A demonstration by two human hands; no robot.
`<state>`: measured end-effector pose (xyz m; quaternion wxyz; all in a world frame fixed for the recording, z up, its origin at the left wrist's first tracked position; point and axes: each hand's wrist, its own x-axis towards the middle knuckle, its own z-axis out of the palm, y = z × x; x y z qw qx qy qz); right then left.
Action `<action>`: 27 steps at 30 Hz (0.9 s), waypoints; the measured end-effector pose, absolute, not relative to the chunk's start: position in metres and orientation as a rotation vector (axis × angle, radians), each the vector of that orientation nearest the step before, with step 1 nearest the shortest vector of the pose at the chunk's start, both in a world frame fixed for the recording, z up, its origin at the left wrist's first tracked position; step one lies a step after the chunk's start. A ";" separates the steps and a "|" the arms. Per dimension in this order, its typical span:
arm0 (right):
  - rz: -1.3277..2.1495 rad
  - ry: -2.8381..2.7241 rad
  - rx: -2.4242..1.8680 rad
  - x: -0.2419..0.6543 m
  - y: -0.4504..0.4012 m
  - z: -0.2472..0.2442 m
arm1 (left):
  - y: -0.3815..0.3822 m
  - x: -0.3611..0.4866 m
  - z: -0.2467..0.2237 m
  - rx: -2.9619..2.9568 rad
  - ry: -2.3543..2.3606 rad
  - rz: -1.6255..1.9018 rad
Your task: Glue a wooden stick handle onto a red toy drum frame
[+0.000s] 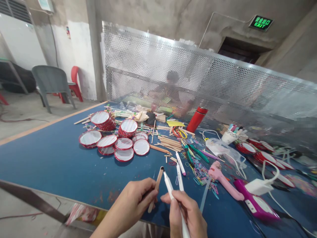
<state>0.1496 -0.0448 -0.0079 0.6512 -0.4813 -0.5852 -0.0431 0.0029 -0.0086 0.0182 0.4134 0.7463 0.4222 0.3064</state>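
Note:
Near the front edge of the blue table, my left hand (138, 200) grips a wooden craft stick (158, 180) that slants upward. Its top end is coloured black. My right hand (187, 211) is closed around a white marker (168, 185), whose dark tip is at the blackened end of the stick; whether they touch I cannot tell. Two more white markers, one with a pink end (180, 163), lie just beyond my hands. To the right is a pink glue gun (225, 181) with a clear glue stick coming out of its back.
Stacks of red-rimmed white discs (123, 154) stand left of centre. Loose craft sticks (170, 143), green-handled pliers (199, 153) and scattered paper clips lie in the middle. A red bottle (196, 119) stands by the perforated metal screen (148, 59). A purple power strip (260, 206) lies right.

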 end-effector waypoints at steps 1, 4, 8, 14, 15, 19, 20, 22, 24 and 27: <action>-0.102 -1.331 -1.095 0.150 -0.045 -0.008 | -0.009 0.003 0.018 1.875 1.059 0.769; -0.092 -1.324 -1.113 0.150 -0.045 -0.007 | -0.009 0.003 0.019 1.861 1.054 0.767; -0.089 -1.331 -1.083 0.149 -0.046 -0.006 | -0.009 0.003 0.019 1.870 1.056 0.771; -0.076 -1.320 -1.121 0.149 -0.046 -0.006 | -0.008 0.003 0.018 1.868 1.048 0.775; -0.070 -1.315 -1.107 0.149 -0.046 -0.006 | -0.007 0.003 0.018 1.870 1.050 0.774; -0.091 -1.324 -1.071 0.148 -0.046 -0.007 | -0.007 0.004 0.019 1.872 1.055 0.768; -0.097 -1.326 -1.080 0.148 -0.046 -0.007 | -0.007 0.004 0.019 1.871 1.058 0.768; -0.087 -1.324 -1.105 0.148 -0.046 -0.007 | -0.007 0.004 0.019 1.869 1.064 0.767; -0.058 -1.320 -1.112 0.149 -0.046 -0.007 | -0.008 0.004 0.018 1.867 1.071 0.766; -0.067 -1.326 -1.084 0.148 -0.046 -0.006 | -0.008 0.004 0.018 1.871 1.078 0.764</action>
